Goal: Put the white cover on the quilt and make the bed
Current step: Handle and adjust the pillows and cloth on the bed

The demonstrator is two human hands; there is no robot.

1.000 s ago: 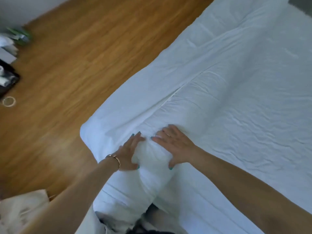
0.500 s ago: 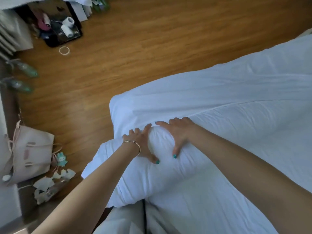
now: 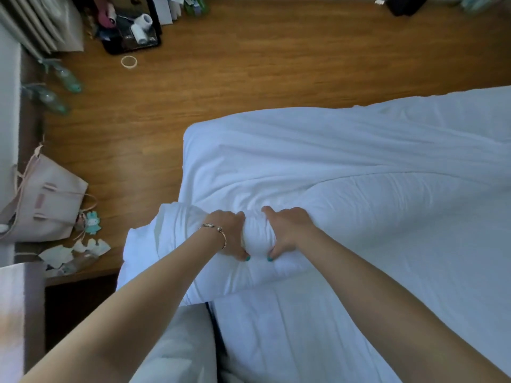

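The white quilt [image 3: 345, 205] in its white cover lies across the bed [image 3: 414, 299], rolled into a thick bolster shape near the bed's left edge. My left hand [image 3: 231, 234], with a thin bracelet on the wrist, grips the roll, fingers curled over its far side and thumb on the near side. My right hand [image 3: 287, 230] grips the same roll just to the right, a bulge of white fabric squeezed between the two hands. The roll's left end [image 3: 154, 244] hangs past the mattress corner.
Wooden floor [image 3: 249, 78] stretches beyond the bed. A pink bag [image 3: 47, 205] and paper scraps lie at the left. A black tray of clutter [image 3: 132, 31], a tape ring [image 3: 128, 62] and two plastic bottles [image 3: 55, 87] sit at the far left.
Both hands went from lying flat on the quilt to curling around the rolled end and squeezing it. The view has swung left, showing more floor and clutter.
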